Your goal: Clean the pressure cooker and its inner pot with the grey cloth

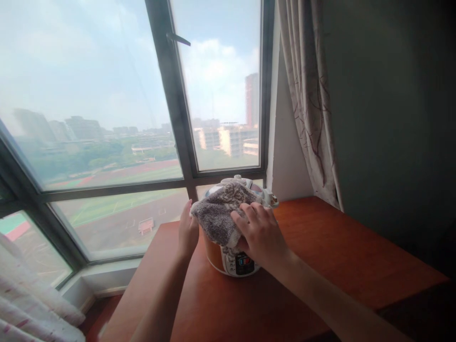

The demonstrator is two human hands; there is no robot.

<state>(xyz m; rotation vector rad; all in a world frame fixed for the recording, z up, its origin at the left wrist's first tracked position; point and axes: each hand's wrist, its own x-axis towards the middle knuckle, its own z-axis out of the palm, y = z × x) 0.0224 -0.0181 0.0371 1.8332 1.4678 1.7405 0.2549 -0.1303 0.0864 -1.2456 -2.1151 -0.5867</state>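
Observation:
A rice cooker (213,254) with a white and orange-brown body stands on the table, its dark display panel facing me. Over its lid lies a grey-brown cloth (217,216) with pale edges, hanging down the front. My right hand (258,230) is on the cloth, fingers bent over it and thumb tucked low at its edge, gripping the fabric. At the cooker's left side my left hand (188,232) is upright with fingers stretched, against the cloth's left corner. Its far fingers are hidden behind the cooker. The cloth covers much of the lid.
The reddish-brown wooden table (306,285) ends at a corner on the right. Behind it rises a large window (221,95) with dark frames and a handle (178,39). One curtain (309,104) hangs at the right, another curtain (32,294) at the lower left.

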